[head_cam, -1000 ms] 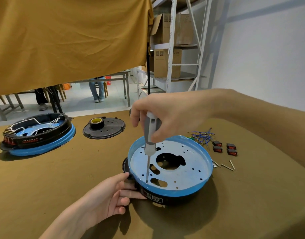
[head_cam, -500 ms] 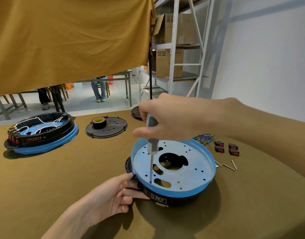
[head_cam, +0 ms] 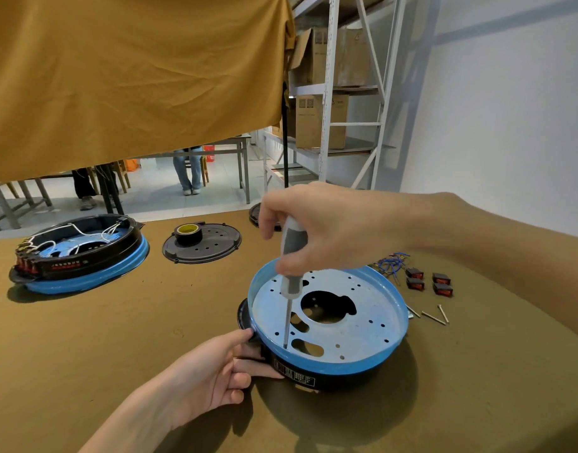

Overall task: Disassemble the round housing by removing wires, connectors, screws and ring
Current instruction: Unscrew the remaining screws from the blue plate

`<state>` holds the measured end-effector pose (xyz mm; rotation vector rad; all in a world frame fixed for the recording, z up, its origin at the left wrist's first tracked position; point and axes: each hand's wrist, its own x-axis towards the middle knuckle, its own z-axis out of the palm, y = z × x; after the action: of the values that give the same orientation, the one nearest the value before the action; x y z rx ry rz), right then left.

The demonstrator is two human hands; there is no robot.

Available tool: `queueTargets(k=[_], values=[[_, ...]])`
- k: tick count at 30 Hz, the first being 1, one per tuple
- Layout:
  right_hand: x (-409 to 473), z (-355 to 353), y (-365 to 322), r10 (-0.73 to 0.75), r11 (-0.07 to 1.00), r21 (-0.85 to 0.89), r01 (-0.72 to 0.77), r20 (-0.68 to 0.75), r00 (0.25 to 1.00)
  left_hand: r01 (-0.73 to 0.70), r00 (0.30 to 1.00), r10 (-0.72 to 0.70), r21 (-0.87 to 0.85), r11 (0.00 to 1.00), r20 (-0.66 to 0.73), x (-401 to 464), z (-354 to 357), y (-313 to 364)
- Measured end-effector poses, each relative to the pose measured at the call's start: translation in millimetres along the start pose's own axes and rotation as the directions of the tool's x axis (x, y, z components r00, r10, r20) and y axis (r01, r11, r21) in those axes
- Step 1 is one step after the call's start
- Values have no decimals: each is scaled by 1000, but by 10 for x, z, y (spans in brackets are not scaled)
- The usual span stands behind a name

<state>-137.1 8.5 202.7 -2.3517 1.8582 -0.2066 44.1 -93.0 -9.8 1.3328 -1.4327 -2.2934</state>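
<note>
A round housing [head_cam: 372,325] with a light blue perforated plate, blue rim and black ring underneath sits on the brown table in front of me. My right hand [head_cam: 320,227] grips the grey handle of a screwdriver [head_cam: 290,282] held upright, its tip set in the plate near the front left edge. My left hand [head_cam: 209,374] holds the black ring at the housing's left side, with the fingers against its wall. Beside the housing on the right lie loose long screws [head_cam: 433,317], several red and black connectors [head_cam: 428,282] and a bundle of blue wires [head_cam: 390,264].
A second housing [head_cam: 82,256] with wires still inside stands at the far left. A black round cover [head_cam: 209,248] carrying a roll of tape [head_cam: 187,232] lies behind. A mustard cloth [head_cam: 134,76] hangs overhead, metal shelving [head_cam: 333,93] stands at the back, and people's legs show beyond.
My right hand has shifted its fingers around the screwdriver handle, which stays upright on the same spot. The view moved slightly. My left hand keeps its hold on the ring.
</note>
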Motion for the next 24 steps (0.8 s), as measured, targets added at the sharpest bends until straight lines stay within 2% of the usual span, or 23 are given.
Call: queueTargets(k=[1,3,5,7,8,9,12,13,14,16,18,19,20,21,24], values=[[-16,-46,-2,-25,998,55,22,48,999,1,1000,-1,2,1000,-1,3,2,2],[-31,-53,-20,-55,998,29,53,63,996,2,1000,-2,3,1000,-4,10,4,3],[-16,24,-41,-21,989,-145,16,-32,999,0,1000,0,6,1000,-7,10,3,4],[15,93,-31,8,936,-346,-60,-151,989,3,1000,-3,13,1000,-9,13,6,6],[38,120,-20,-12,931,-362,-50,-168,986,4,1000,-4,16,1000,-9,14,6,9],[51,120,-14,-31,956,-293,-16,-157,987,6,1000,-6,16,1000,-10,16,5,14],[54,4,-8,-60,994,93,61,-18,998,11,1000,-11,2,1000,-5,19,-1,15],[45,-32,-10,-74,984,166,69,27,997,11,1000,-11,0,1000,-3,19,-2,12],[44,-38,-15,-74,983,170,66,40,996,12,1000,-12,-2,1000,0,20,-5,8],[63,22,-42,-34,999,2,34,-12,999,17,1000,-17,-17,1000,7,19,-14,6],[91,92,-37,2,959,-281,-44,-147,989,37,999,-34,-64,997,36,-4,-37,15],[102,119,-36,-13,935,-350,-58,-199,980,54,997,-47,-105,993,69,-24,-46,24],[115,131,-31,-44,940,-338,-35,-223,974,74,993,-57,-156,985,107,-51,-50,31],[117,112,-33,-62,968,-251,8,-209,976,93,988,-64,-208,974,140,-79,-47,42],[123,-28,-29,-51,993,106,55,-37,998,120,983,-66,-328,937,173,-132,-23,66]])
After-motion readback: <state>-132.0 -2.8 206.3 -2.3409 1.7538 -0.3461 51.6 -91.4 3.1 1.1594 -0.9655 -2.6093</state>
